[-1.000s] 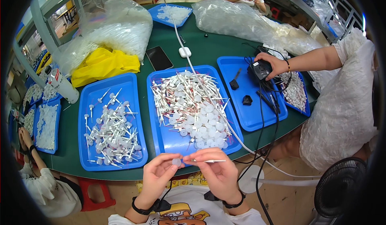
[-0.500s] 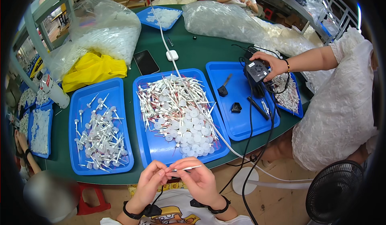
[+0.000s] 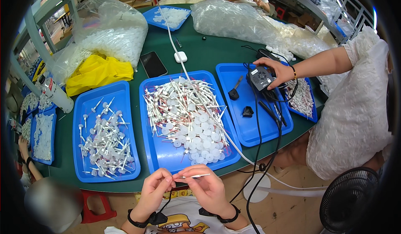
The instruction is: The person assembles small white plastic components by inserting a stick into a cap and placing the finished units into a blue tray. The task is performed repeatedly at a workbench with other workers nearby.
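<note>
Close to my body, just past the table edge, my two hands meet at the fingertips. My right hand [image 3: 207, 189] pinches a thin white pointed stick [image 3: 198, 176], its tip sticking out to the right. The fingers of my left hand [image 3: 157, 187] are closed beside the stick's other end; what they grip is hidden. In front of them lies a blue tray [image 3: 157, 152] with a heap of white sticks with thin red wires [image 3: 175, 104] and a pile of translucent round discs [image 3: 204, 140]. A left-hand blue tray [image 3: 79, 161] holds sticks with discs fitted on them.
A co-worker's hand [image 3: 277, 73] grips a black boxy device [image 3: 261, 77] over the right blue tray [image 3: 250, 137]. A white cable [image 3: 186, 73] crosses the middle tray. Nearby are a phone [image 3: 153, 64], yellow bag [image 3: 100, 73], bottle [image 3: 57, 95] and black fan [image 3: 348, 198].
The co-worker's hand has moved slightly left with the black device, which is turned differently. My hands stay nearly where they were, still around the stick.
</note>
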A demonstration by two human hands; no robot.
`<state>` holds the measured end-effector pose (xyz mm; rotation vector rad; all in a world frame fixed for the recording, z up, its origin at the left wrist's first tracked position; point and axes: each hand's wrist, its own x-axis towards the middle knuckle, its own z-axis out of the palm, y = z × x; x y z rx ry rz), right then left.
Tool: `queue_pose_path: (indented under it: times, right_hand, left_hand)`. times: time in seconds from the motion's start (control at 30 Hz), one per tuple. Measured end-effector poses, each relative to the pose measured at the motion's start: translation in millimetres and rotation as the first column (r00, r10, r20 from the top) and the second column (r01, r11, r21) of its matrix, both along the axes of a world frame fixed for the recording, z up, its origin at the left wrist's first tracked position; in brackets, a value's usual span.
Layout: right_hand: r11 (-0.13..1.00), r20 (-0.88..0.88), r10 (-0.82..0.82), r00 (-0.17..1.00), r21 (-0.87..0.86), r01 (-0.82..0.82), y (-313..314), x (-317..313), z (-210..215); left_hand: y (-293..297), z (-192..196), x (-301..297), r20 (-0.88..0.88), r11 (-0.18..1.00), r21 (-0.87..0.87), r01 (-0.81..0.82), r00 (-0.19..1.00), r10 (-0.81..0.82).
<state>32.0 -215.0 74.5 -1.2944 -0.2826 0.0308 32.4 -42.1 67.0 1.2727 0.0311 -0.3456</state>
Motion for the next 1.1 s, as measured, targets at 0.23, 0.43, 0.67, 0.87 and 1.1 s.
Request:
queue_pose_path:
  times: [0.23,0.43,0.67,0.87,1.1]
  right_hand:
    - [0.999,0.001,0.001,1.0,0.033,-0.001,1,-1,-1]
    - [0.999,0.008,0.007,1.0,0.033,-0.007,2,-1,-3]
    - [1.0,0.022,0.015,1.0,0.022,-0.016,1,-1,-2]
    - [1.0,0.019,0.017,1.0,0.0,-0.017,1,-1,-3]
    - [0.999,0.058,-0.033,0.998,0.026,0.031,0,-1,-3]
  left_hand:
    - [2,-4,0,0.005,1.0,0.021,-0.002,1.0,0.002]
    - [1,-7,0,-0.007,1.0,-0.007,0.001,1.0,-0.001]
    - [2,-6,0,-0.023,1.0,-0.014,0.008,1.0,-0.008]
    - [2,-5,-1,-0.048,1.0,-0.003,0.003,0.999,-0.003]
    - [2,-11,3,0.004,0.983,-0.176,-0.044,0.999,0.045]
